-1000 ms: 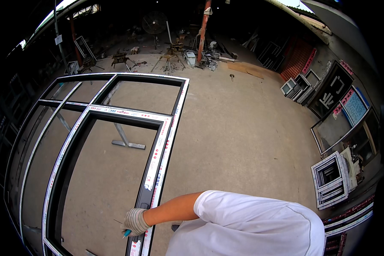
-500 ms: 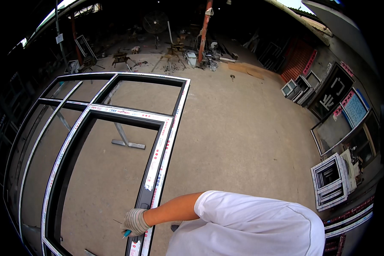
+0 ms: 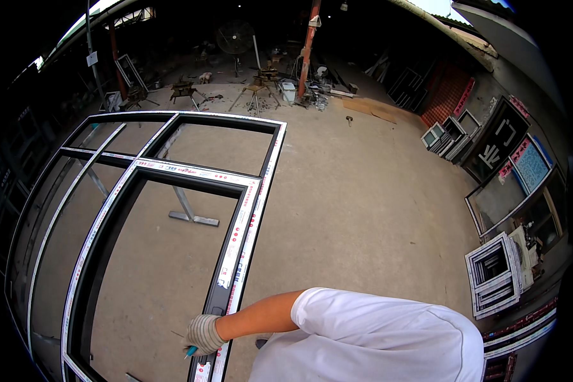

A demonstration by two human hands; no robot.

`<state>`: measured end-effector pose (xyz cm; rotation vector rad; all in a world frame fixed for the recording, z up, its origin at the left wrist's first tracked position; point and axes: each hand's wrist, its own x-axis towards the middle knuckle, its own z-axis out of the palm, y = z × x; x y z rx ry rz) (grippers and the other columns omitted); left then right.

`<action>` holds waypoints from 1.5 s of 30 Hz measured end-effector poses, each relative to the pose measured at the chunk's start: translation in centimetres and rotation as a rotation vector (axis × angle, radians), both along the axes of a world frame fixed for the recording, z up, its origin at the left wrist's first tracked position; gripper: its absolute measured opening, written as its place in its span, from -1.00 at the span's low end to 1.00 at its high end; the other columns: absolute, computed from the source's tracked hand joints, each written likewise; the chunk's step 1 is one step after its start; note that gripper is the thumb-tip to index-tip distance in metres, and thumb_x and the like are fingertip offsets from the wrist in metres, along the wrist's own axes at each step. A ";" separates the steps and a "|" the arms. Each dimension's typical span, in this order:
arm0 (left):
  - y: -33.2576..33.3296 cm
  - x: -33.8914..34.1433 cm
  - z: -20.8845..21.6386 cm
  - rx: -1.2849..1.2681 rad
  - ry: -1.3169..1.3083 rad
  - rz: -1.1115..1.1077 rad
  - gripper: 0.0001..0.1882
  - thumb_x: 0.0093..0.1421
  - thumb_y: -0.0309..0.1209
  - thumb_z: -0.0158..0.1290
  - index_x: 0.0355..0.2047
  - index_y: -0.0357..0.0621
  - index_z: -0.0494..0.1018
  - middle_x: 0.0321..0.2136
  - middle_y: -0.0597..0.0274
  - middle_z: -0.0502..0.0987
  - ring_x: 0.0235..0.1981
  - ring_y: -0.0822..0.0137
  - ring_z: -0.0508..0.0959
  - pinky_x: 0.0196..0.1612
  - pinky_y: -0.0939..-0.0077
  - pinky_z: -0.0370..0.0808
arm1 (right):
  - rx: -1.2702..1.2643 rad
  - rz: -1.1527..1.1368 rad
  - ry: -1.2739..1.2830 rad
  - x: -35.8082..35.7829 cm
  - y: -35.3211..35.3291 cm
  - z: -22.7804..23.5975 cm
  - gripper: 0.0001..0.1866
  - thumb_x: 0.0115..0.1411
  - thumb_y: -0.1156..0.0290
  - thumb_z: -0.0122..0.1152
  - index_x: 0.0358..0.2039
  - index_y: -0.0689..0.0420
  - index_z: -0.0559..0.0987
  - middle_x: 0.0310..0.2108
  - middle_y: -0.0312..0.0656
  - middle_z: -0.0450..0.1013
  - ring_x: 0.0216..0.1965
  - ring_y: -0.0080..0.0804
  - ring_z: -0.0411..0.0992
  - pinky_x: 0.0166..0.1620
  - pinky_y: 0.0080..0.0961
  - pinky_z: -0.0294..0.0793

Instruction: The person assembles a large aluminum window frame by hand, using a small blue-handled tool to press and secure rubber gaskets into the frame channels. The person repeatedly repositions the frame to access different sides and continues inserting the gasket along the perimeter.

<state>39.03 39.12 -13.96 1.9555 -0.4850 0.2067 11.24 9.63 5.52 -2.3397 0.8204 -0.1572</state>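
My right hand [image 3: 205, 333], in a grey striped knit glove, rests on the right side bar of a large window or door frame [image 3: 232, 254]. Its fingers are curled round a small teal tool [image 3: 191, 351], of which only an end shows below them; I cannot make out its kind. A thin dark sliver sticks out beside the fingers. The frame is black, with printed white protective film along its bars, and lies raised above the floor. Near my hand a stretch of bar is bare of film. My left hand is not in view.
A metal support foot [image 3: 194, 218] stands under the frame. To the right, several smaller framed panels [image 3: 493, 274] lean by the wall. Farther off are a red post [image 3: 309, 51], a large fan [image 3: 235, 37] and work stands [image 3: 254, 95]. Concrete floor [image 3: 344, 210] lies between.
The whole view has shifted very slightly. My right hand stays at the same stretch of the bar with the teal tool, its fingers turned only a little.
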 end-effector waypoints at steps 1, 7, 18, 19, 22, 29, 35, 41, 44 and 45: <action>0.1 -0.2 0.3 0.001 0.001 0.000 -0.72 0.40 -0.29 0.13 -0.11 -0.31 0.49 -0.24 0.04 0.55 -0.21 0.13 0.57 -0.10 0.27 0.56 | -0.001 -0.005 -0.004 0.0 0.0 -0.1 -0.69 0.27 0.06 0.10 -0.39 0.02 0.61 -0.46 -0.05 0.59 -0.36 0.08 0.56 -0.23 -0.01 0.51; 0.0 -1.2 2.4 0.012 0.000 0.011 -0.71 0.40 -0.28 0.14 -0.10 -0.31 0.49 -0.23 0.03 0.55 -0.21 0.12 0.57 -0.10 0.27 0.56 | -0.019 0.028 0.083 0.3 -0.3 -0.8 -0.71 0.28 0.02 0.11 -0.23 -0.06 0.59 -0.41 -0.10 0.60 -0.31 0.05 0.56 -0.22 -0.03 0.50; -1.9 -3.0 4.5 0.028 -0.010 0.023 -0.70 0.40 -0.28 0.14 -0.09 -0.32 0.49 -0.22 0.02 0.56 -0.20 0.11 0.58 -0.10 0.27 0.57 | -0.008 0.066 0.071 0.1 -0.5 -0.3 -0.72 0.28 0.03 0.09 -0.27 -0.05 0.57 -0.44 -0.08 0.58 -0.34 0.08 0.55 -0.26 -0.01 0.49; -0.9 -1.8 3.4 0.029 -0.012 0.024 -0.70 0.40 -0.28 0.14 -0.09 -0.32 0.49 -0.22 0.02 0.56 -0.20 0.11 0.58 -0.10 0.27 0.57 | -0.010 0.069 0.061 0.2 -0.5 -0.4 -0.72 0.28 0.03 0.09 -0.27 -0.05 0.57 -0.44 -0.08 0.58 -0.34 0.08 0.55 -0.26 -0.01 0.49; -0.8 -1.0 1.6 0.032 -0.014 0.030 -0.70 0.40 -0.28 0.14 -0.09 -0.32 0.49 -0.22 0.01 0.56 -0.20 0.11 0.58 -0.10 0.26 0.57 | -0.016 0.071 0.050 0.2 -0.4 -0.5 -0.72 0.28 0.04 0.08 -0.26 -0.06 0.57 -0.43 -0.09 0.58 -0.34 0.08 0.55 -0.26 -0.01 0.49; -2.9 -2.3 2.7 0.049 -0.016 0.032 -0.69 0.40 -0.28 0.14 -0.08 -0.32 0.49 -0.22 0.00 0.56 -0.19 0.11 0.58 -0.09 0.26 0.57 | -0.003 0.058 0.047 0.1 -0.4 -0.6 -0.72 0.28 0.03 0.10 -0.23 -0.06 0.58 -0.43 -0.09 0.58 -0.34 0.07 0.55 -0.25 -0.02 0.50; -2.1 -1.3 1.5 0.057 -0.021 0.040 -0.69 0.40 -0.28 0.15 -0.07 -0.33 0.48 -0.21 0.00 0.56 -0.19 0.10 0.59 -0.09 0.26 0.57 | 0.013 0.064 0.076 0.3 -0.5 0.0 -0.74 0.26 0.06 0.11 -0.27 -0.06 0.59 -0.44 -0.08 0.57 -0.34 0.07 0.54 -0.25 -0.03 0.49; -2.2 -2.1 2.2 0.067 -0.023 0.044 -0.68 0.40 -0.28 0.15 -0.06 -0.33 0.48 -0.21 -0.01 0.57 -0.18 0.10 0.59 -0.09 0.26 0.58 | 0.021 0.041 0.046 0.2 -0.3 -0.3 -0.75 0.24 0.07 0.14 -0.28 -0.05 0.59 -0.44 -0.09 0.58 -0.34 0.07 0.54 -0.24 -0.03 0.49; -0.9 -1.4 1.9 0.072 -0.029 0.050 -0.68 0.40 -0.28 0.15 -0.06 -0.33 0.48 -0.20 -0.02 0.57 -0.18 0.10 0.59 -0.09 0.26 0.58 | 0.024 0.046 0.074 0.2 -0.3 0.2 -0.75 0.25 0.06 0.14 -0.26 -0.06 0.60 -0.43 -0.11 0.59 -0.33 0.06 0.55 -0.23 -0.03 0.49; -0.8 -1.4 2.1 0.073 -0.029 0.051 -0.68 0.40 -0.28 0.15 -0.06 -0.33 0.48 -0.20 -0.02 0.57 -0.18 0.09 0.59 -0.09 0.26 0.58 | 0.022 0.060 0.077 0.2 -0.4 0.3 -0.75 0.25 0.06 0.14 -0.24 -0.07 0.60 -0.42 -0.11 0.60 -0.33 0.06 0.55 -0.23 -0.04 0.50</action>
